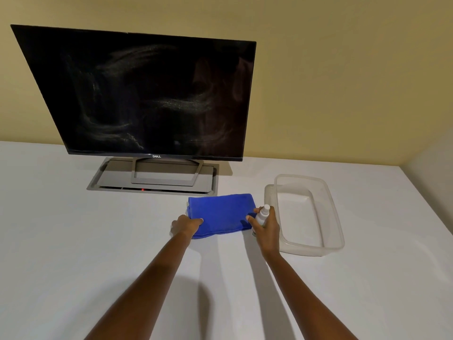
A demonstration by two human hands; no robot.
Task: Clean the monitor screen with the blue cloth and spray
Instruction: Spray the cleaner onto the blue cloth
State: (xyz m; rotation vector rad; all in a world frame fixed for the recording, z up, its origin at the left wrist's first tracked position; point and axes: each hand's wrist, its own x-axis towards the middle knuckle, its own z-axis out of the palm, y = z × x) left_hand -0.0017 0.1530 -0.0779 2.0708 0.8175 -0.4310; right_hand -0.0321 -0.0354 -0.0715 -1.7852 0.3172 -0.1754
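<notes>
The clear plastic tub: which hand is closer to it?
Right. The right hand, holding the spray bottle, is just beside the tub; the left hand grips the blue cloth at its opposite edge, the cloth lying between.

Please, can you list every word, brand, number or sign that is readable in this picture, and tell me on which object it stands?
"DELL": white letters on the bottom edge of the monitor, in the middle.
Spray bottle in the right hand: no readable label.
Blue cloth and clear tub: no text seen.
</notes>
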